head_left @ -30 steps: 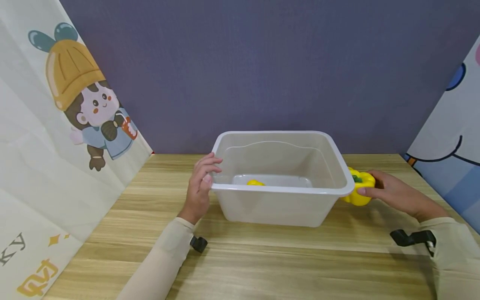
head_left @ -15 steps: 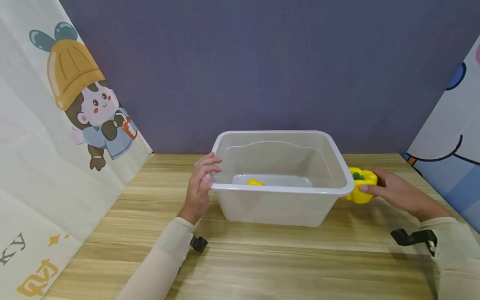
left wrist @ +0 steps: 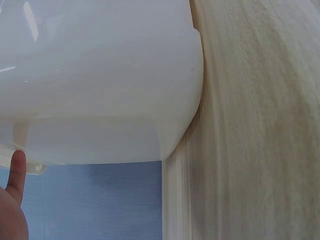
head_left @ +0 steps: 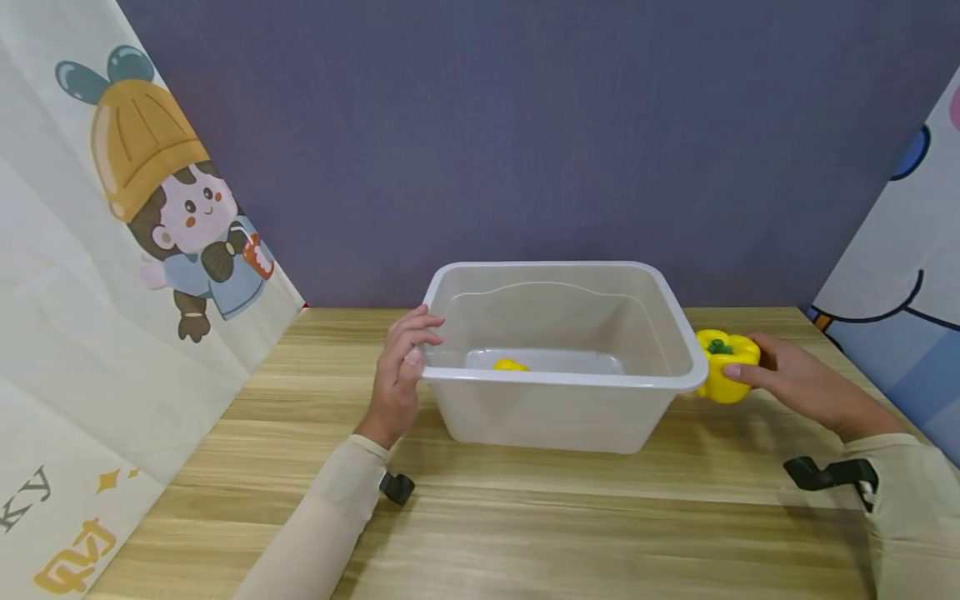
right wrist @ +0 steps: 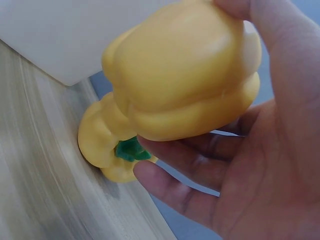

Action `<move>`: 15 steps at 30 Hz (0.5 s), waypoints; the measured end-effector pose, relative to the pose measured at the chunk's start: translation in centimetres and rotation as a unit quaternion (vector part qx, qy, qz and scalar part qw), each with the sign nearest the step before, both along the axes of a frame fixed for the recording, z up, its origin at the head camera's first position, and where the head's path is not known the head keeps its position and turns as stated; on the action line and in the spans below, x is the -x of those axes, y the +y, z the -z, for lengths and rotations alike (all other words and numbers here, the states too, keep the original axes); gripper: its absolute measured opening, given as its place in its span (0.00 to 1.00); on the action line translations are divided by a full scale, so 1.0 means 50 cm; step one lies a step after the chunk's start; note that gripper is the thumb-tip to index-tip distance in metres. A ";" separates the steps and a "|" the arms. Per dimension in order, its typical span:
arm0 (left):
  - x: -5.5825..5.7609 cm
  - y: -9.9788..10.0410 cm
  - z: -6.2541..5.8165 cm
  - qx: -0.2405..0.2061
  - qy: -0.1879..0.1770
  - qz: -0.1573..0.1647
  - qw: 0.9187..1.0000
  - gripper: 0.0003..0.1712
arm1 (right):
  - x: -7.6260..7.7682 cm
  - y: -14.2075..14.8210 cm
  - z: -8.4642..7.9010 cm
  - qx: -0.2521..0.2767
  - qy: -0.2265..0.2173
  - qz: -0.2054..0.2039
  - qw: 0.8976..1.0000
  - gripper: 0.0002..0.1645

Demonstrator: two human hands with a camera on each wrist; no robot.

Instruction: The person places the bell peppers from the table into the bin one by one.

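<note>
My left hand [head_left: 397, 367] grips the left rim of a white plastic bin [head_left: 555, 417], its fingers over the edge; one finger [left wrist: 17, 172] shows against the bin's outer wall in the left wrist view. At the bin's right side my right hand [head_left: 813, 383] holds a yellow bell pepper [head_left: 726, 367] with a green stem, raised above the table. A second yellow bell pepper [right wrist: 97, 135] stands on the table behind it, mostly hidden in the head view. Inside the bin lies a small yellow thing [head_left: 511, 365], partly covered by the near rim, so its kind is unclear.
The wooden table [head_left: 480, 533] runs back to a dark blue-grey wall panel [head_left: 480, 142]. White printed sheets stand at both sides, the left one [head_left: 75, 333] bearing a cartoon figure. The bin stands near the table's back edge.
My right hand has lifted the bell pepper slightly and moved it a little to the right, tilting its stem toward the head camera. The left hand and the bin have stayed put.
</note>
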State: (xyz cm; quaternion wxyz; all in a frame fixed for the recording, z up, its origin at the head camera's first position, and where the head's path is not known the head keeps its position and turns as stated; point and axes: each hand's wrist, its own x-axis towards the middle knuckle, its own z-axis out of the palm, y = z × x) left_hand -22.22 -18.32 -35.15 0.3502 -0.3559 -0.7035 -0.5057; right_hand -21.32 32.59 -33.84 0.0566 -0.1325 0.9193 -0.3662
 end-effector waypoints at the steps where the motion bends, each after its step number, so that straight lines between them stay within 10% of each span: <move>1: 0.000 0.000 0.000 0.000 0.000 0.000 1.000 0.19 | 0.000 0.000 0.000 -0.001 0.002 0.000 1.000 0.34; 15: -0.001 -0.001 -0.001 0.003 -0.001 -0.001 1.000 0.18 | -0.003 0.006 -0.007 -0.010 0.016 0.019 1.000 0.36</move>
